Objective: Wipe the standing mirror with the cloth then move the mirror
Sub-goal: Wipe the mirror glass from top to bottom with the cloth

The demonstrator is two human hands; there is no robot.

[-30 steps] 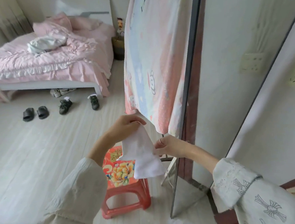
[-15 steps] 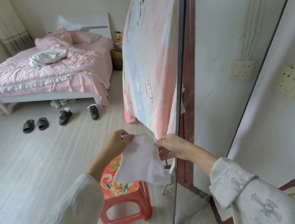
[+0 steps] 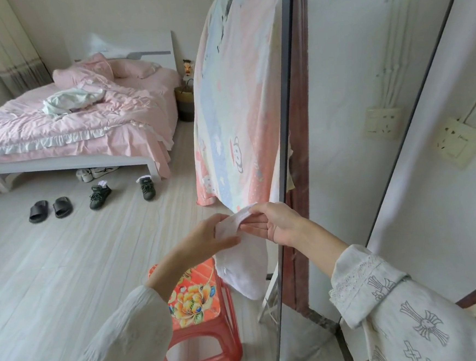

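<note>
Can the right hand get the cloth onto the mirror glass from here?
Probably yes. The right hand pinches the cloth beside the mirror edge, and nothing stands between it and the glass. The left hand also holds the cloth, so it may need to let go first.

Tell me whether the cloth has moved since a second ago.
Yes. The cloth now hangs closer to the mirror edge, folded over the right hand, farther off the stool.

stool (image 3: 196,303) left of mirror (image 3: 370,141), bed (image 3: 70,128) far behind

One head-worn view looks forward and down, close on both hands, bedroom floor beyond
</note>
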